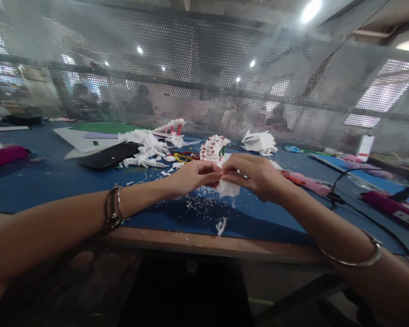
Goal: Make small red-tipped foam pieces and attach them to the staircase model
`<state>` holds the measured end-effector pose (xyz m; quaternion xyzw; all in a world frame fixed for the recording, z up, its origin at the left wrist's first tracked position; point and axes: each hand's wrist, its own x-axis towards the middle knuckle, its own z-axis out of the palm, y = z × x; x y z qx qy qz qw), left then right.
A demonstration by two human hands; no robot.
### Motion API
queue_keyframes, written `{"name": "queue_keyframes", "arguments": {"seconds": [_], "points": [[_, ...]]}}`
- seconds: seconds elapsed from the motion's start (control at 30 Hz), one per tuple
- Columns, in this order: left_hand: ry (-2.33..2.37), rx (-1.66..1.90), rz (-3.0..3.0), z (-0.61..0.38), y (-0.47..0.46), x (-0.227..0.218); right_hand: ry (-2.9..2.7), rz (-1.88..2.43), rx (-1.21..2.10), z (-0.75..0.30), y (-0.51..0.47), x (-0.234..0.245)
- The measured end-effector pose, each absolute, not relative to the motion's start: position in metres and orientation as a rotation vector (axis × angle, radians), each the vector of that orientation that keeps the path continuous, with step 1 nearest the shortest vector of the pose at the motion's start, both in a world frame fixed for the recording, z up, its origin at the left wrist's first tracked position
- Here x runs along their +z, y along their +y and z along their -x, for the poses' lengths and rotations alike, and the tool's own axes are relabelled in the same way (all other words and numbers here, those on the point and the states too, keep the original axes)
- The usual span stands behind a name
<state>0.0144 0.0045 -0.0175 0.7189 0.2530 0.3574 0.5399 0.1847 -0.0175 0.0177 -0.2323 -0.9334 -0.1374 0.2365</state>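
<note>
My left hand (194,176) and my right hand (255,176) meet at the fingertips above the table's front part. Both are closed in a pinch. From beneath the right fingers hangs a thin white piece of paper (229,188), which the right hand appears to grip. What the left fingertips pinch is too small and hidden to make out. Just behind the hands stands a curved white model with dark red spots (211,147), partly covered by them. White shreds (204,204) lie scattered on the blue table under my hands, with a larger scrap (221,225) near the edge.
Crumpled white paper (146,147) lies beside a black phone-like slab (109,156) at left. Yellow-handled scissors (184,157) sit behind my left hand. More white paper (259,142) is at the back. At right are a pink tool (308,182), a magenta glue gun (391,206) and a black cable (371,215).
</note>
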Motion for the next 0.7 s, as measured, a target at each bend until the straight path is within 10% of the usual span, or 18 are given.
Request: {"name": "queue_keyframes", "arguments": {"seconds": [0.7], "points": [[0.596,0.951,-1.883,-0.0136,0.0014,-0.0173,-2.505,0.873,-0.462,-0.1818,-0.0195,0.0161]]}}
